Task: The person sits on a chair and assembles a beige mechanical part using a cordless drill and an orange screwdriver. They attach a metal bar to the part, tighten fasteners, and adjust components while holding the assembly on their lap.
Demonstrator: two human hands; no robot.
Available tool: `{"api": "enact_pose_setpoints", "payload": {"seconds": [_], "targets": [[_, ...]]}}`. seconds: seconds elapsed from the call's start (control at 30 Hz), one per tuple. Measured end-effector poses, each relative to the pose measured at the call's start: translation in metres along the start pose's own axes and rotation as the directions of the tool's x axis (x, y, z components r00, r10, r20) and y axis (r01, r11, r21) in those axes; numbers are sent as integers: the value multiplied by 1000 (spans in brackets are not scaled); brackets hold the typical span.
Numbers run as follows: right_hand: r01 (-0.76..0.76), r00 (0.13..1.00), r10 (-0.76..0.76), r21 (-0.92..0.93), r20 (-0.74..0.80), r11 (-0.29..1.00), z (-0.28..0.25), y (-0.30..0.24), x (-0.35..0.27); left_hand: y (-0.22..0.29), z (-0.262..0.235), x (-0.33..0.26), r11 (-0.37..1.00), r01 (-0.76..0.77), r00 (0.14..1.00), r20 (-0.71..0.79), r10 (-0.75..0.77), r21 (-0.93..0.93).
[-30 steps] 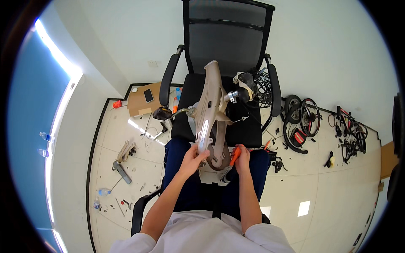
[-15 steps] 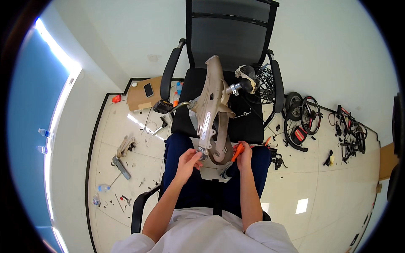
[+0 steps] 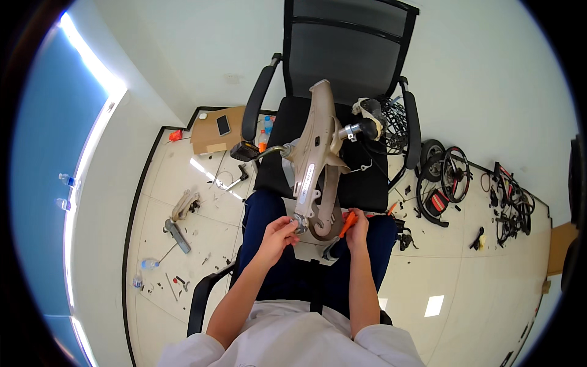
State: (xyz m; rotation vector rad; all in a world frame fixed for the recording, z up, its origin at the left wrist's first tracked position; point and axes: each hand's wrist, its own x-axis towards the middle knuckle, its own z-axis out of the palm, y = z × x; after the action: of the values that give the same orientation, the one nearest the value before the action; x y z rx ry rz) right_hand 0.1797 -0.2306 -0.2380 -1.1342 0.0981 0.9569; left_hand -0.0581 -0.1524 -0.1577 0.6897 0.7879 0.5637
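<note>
A beige bicycle frame lies across my lap and onto the seat of a black office chair. My left hand pinches the frame's near end, fingers closed on a small metal part there. My right hand grips an orange-handled tool against the frame's curved lower part. A pedal and crank stick out to the left of the frame. A handlebar stem with a pale grip rests on the chair seat at the right.
Loose tools and small parts lie scattered on the tiled floor at the left. A cardboard box with a phone on it sits by the wall. Small wheels and black parts lie at the right. A plastic bottle lies near my chair.
The frame has shifted slightly and its far end now points more upright toward the chair back. Both hands stay at the frame's near end.
</note>
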Motion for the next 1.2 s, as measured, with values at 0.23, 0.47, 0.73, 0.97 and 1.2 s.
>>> {"api": "enact_pose_setpoints", "payload": {"seconds": [0.23,0.47,0.73,0.97,1.2], "targets": [[-24,993,26,-25,111,999,-6,5,8,8,-1,1,994,90,996,28,-89,-61],[129,974,-40,-398,223,908,18,5,-15,29,1,21,998,61,997,41,-61,3],[105,987,-12,-585,161,804,52,-5,-25,69,38,65,958,108,990,-117,-79,267],[224,975,-159,-707,158,670,47,20,-17,58,56,72,953,110,983,-174,-62,283],[162,963,-49,-420,265,893,28,24,-26,49,94,52,929,-48,972,-196,127,367]]}}
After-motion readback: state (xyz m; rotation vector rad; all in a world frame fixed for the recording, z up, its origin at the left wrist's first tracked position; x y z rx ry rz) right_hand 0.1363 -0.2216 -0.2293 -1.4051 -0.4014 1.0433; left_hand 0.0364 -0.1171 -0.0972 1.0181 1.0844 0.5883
